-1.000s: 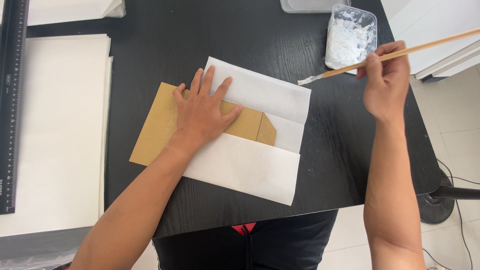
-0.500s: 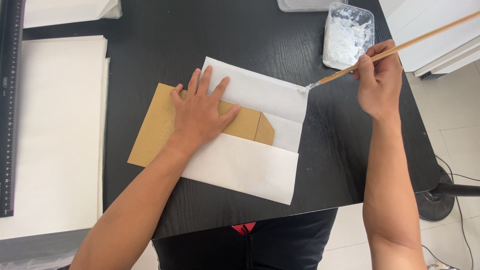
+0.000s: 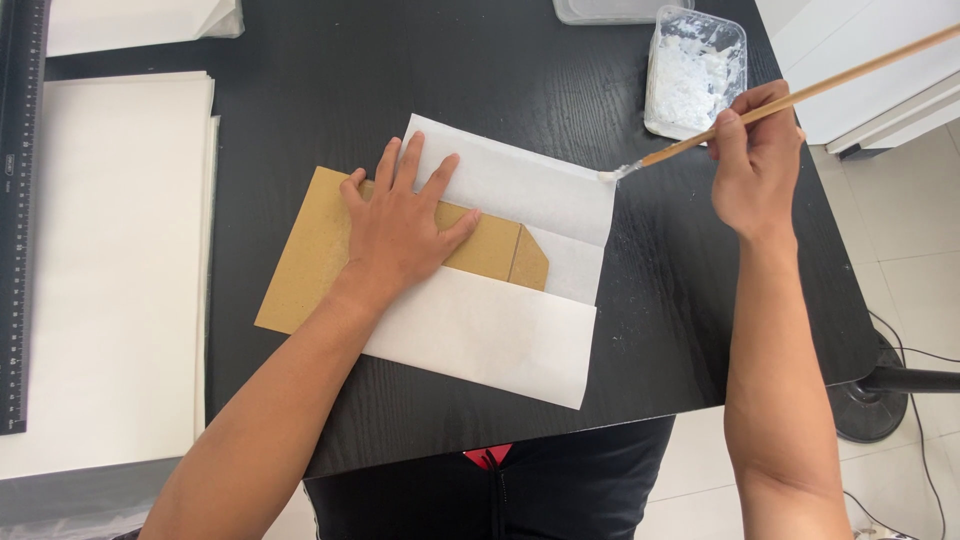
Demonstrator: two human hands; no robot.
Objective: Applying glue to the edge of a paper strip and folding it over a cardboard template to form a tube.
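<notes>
**A:** What do I see from here?

**B:** My left hand (image 3: 400, 235) lies flat, fingers spread wide. It holds nothing. It just presses down on the brown card (image 3: 330, 245) and the white paper (image 3: 480, 340) folded around it. They sit in the middle of the black table (image 3: 300, 90).

**A:** And the other hand?

**B:** My right hand (image 3: 755, 165) is closed around a long wooden brush (image 3: 800, 100), pinched near the middle of the stick. The wet white tip touches the top right corner of the paper. The tub of white paste (image 3: 695, 70) stands just beside it.

**A:** How does the paper feel, do you think?

**B:** Thin, light and floppy, I guess. It could slide or wrinkle, and tear when wet. So I press it flat with my palm. The card looks stiff; I would hold it by its edges.

**A:** Anything else?

**B:** A stack of white sheets (image 3: 110, 270) and a black ruler (image 3: 20, 200) lie at the left.
</notes>
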